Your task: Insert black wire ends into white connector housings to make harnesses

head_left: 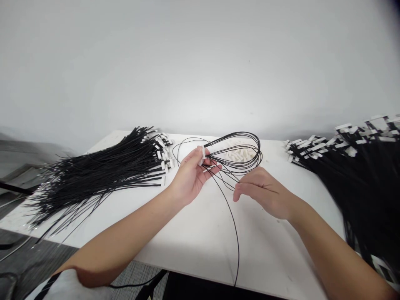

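Note:
My left hand (pixel 191 175) pinches a small white connector (pixel 203 154) between thumb and fingers above the table. Thin black wires (pixel 258 146) run out of the connector and bend round in a wide loop to its right. Some loose strands curve behind the left hand, and one hangs down past the table's front edge. My right hand (pixel 262 189) is closed by the lower right of the loop, thumb and fingers pressed together where a black wire meets them. The exact grip there is partly hidden.
Several white connector pieces (pixel 240 155) lie heaped behind the loop. On the left rests a large bundle of black wires (pixel 106 168) with white connectors at one end. Another big bundle (pixel 359 179) lies at the right. Both lie on the white table (pixel 200 241), with a wall behind.

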`<state>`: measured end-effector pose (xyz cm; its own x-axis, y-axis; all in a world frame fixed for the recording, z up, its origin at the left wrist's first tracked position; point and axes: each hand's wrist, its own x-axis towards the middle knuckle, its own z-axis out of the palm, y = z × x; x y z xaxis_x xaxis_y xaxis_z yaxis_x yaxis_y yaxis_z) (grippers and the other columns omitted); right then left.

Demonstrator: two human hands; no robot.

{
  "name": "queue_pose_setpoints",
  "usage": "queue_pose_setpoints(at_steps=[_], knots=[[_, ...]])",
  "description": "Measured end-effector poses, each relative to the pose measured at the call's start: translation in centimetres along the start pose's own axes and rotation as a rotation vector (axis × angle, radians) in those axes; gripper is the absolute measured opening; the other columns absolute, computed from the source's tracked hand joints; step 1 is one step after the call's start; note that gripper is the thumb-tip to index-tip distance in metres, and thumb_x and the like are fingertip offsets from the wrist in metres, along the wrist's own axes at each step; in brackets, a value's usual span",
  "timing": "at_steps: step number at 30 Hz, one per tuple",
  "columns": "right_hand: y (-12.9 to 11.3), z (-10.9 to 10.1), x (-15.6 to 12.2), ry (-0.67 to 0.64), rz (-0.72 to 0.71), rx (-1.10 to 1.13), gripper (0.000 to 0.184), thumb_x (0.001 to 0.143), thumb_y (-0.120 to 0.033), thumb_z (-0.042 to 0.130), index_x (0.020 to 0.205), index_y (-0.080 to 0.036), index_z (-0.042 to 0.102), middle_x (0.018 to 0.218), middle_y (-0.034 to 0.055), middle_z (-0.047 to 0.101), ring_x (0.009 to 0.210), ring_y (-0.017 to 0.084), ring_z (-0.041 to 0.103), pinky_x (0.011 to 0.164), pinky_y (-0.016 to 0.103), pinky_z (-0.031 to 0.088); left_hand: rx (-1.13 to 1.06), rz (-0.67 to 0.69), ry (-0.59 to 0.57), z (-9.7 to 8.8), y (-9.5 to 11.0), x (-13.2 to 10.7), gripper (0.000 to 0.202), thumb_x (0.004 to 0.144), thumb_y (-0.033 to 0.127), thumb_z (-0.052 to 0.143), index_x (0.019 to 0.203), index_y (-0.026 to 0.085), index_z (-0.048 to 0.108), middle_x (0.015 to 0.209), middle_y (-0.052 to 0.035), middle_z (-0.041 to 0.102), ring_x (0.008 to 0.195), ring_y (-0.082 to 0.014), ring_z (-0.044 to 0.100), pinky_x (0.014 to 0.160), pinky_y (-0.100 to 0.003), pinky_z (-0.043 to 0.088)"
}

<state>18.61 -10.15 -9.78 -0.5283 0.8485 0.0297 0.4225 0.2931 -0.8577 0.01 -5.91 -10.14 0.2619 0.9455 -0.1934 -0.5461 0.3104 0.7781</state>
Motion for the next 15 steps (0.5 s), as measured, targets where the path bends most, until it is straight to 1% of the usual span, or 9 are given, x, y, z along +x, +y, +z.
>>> queue_pose_setpoints(at_steps=[5,7,12,15], knots=[[0.0,-0.07,-0.12,-0.004,0.0,0.005,0.037,0.088,-0.029,0.04,0.065,-0.015,0.065,0.047,-0.0027,0.032,0.047,0.005,0.03,0.048,0.022,0.023,0.027,0.0,-0.039,-0.11,-0.01,-0.01,0.023,0.078,0.038,0.056,0.08,0.016,0.054,0.061,0.0019,0.044,0.065,-0.0097,0.055,0.076,-0.03,0.051],[-0.04,-0.1,-0.16,-0.004,-0.031,0.014,0.038,0.088,-0.03,0.04,0.065,-0.014,0.065,0.046,-0.0026,0.032,0.047,0.005,0.03,0.047,0.022,0.023,0.029,0.005,-0.045,-0.13,0.02,0.02,0.023,0.079,0.038,0.056,0.08,0.016,0.054,0.061,0.0019,0.044,0.065,-0.0099,0.055,0.076,-0.03,0.051],[-0.19,-0.19,-0.15,0.023,-0.108,0.041,0.039,0.089,-0.031,0.04,0.066,-0.013,0.066,0.046,-0.0024,0.033,0.046,0.005,0.03,0.047,0.021,0.024,0.01,-0.004,-0.018,-0.13,0.11,0.13,0.022,0.079,0.037,0.056,0.079,0.015,0.054,0.061,0.002,0.044,0.062,-0.0083,0.053,0.076,-0.03,0.051],[-0.18,-0.18,-0.16,0.031,-0.13,0.053,0.039,0.089,-0.032,0.04,0.067,-0.013,0.066,0.045,-0.0026,0.033,0.045,0.005,0.03,0.047,0.021,0.023,0.015,-0.013,-0.032,-0.16,0.14,0.12,0.022,0.079,0.038,0.056,0.079,0.015,0.054,0.061,0.0017,0.045,0.063,-0.0089,0.054,0.075,-0.03,0.051]])
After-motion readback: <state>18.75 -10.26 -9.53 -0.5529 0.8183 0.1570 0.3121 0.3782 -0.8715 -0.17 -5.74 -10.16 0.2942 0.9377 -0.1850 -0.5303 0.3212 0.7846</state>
